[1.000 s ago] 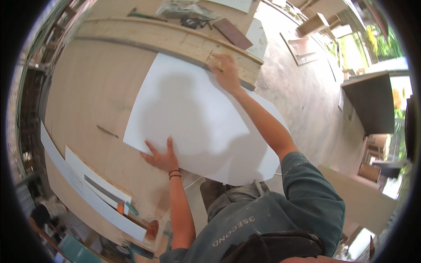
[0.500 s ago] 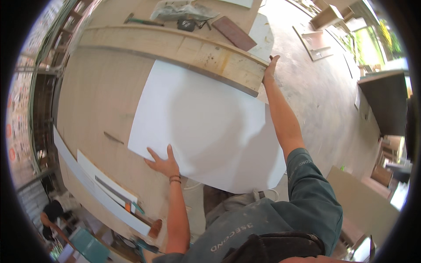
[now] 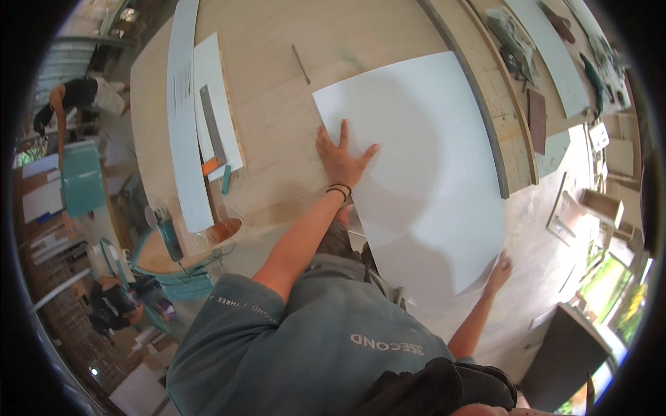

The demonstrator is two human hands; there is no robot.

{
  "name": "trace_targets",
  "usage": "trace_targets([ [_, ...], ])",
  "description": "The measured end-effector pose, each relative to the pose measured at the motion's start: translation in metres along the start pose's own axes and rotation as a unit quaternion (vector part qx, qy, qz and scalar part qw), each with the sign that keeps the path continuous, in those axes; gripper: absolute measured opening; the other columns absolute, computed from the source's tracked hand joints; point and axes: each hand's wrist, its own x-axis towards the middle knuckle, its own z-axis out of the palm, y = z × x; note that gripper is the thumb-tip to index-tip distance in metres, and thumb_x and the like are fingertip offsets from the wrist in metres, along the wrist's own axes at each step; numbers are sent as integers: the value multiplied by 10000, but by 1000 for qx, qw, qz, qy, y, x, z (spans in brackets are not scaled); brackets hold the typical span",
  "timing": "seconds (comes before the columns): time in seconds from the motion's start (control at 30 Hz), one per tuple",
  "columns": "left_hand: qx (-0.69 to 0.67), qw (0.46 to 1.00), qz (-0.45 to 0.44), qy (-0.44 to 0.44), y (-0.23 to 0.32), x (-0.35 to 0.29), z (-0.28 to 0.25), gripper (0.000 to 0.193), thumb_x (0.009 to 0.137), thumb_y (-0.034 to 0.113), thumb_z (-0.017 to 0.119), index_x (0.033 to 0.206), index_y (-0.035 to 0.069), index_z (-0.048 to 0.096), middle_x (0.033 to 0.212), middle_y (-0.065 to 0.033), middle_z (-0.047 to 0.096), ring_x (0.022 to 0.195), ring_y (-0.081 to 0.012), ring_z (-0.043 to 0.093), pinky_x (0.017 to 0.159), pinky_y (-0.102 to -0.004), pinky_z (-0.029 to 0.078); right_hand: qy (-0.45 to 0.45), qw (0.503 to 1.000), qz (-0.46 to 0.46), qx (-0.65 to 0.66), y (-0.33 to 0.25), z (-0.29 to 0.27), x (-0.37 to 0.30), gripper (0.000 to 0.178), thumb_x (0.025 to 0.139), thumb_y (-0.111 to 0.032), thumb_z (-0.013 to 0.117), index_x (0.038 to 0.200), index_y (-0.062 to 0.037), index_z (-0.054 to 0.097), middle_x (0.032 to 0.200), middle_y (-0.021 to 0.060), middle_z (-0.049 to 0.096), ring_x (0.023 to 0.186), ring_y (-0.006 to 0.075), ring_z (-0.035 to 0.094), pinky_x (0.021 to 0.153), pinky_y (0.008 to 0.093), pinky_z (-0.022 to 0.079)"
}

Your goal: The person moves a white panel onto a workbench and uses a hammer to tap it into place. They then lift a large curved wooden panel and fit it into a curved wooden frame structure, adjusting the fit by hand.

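A large white sheet lies on a pale wooden workbench, part of it hanging past the near edge. My left hand is pressed flat on the sheet's left edge, fingers spread, a dark band on the wrist. My right hand grips the sheet's lower right corner, which hangs off the bench over the floor.
Long white strips, a metal square and a pencil-like stick lie on the bench to the left. A thick wooden plank runs along the sheet's far side. A power tool sits by the bench end. Two other people are at the far left.
The view has swung round strongly. My right hand left the sheet's far corner by the plank and now holds its overhanging corner. My left hand stays flat on the sheet's edge.
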Motion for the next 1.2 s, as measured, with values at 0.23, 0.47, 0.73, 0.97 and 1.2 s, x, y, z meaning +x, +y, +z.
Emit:
trace_targets([
  [0.23, -55, 998, -8, -3, 0, 1, -6, 950, 786, 752, 682, 1505, 158, 501, 1531, -343, 278, 1435, -514, 260, 1172, -626, 227, -203, 801, 364, 430, -29, -8, -177, 785, 980, -496, 640, 1506, 24, 376, 1473, 179, 500, 1342, 340, 492, 1108, 481, 421],
  [0.47, -79, 997, -17, 5, -9, 11, -2, 948, 797, 749, 672, 1521, 170, 478, 1533, -363, 257, 1453, -531, 229, 1189, -629, 203, -234, 765, 326, 504, -53, 6, -180, 724, 1015, -469, 595, 1523, -6, 370, 1512, 158, 474, 1386, 338, 460, 1133, 483, 408],
  [0.73, -72, 997, -10, 23, -17, 32, 4, 963, 788, 763, 669, 1524, 175, 472, 1515, -376, 281, 1447, -543, 238, 1183, -642, 219, -248, 751, 331, 514, -81, 13, -179, 704, 997, -496, 616, 1467, -3, 440, 1448, 134, 529, 1312, 314, 522, 1080, 464, 464],
  [0.97, -64, 997, -11, 31, -19, 44, 8, 963, 775, 771, 673, 1516, 185, 485, 1519, -368, 277, 1444, -540, 248, 1169, -643, 239, -247, 750, 325, 520, -82, 20, -174, 719, 984, -502, 634, 1467, -5, 441, 1442, 137, 536, 1308, 316, 528, 1069, 470, 477],
  [1.2, -64, 997, -11, 30, -19, 48, 6, 949, 764, 765, 687, 1510, 215, 485, 1517, -334, 280, 1444, -514, 260, 1180, -633, 247, -246, 745, 335, 522, -88, 22, -172, 714, 985, -497, 635, 1473, -15, 436, 1442, 131, 533, 1307, 319, 528, 1073, 469, 469],
])
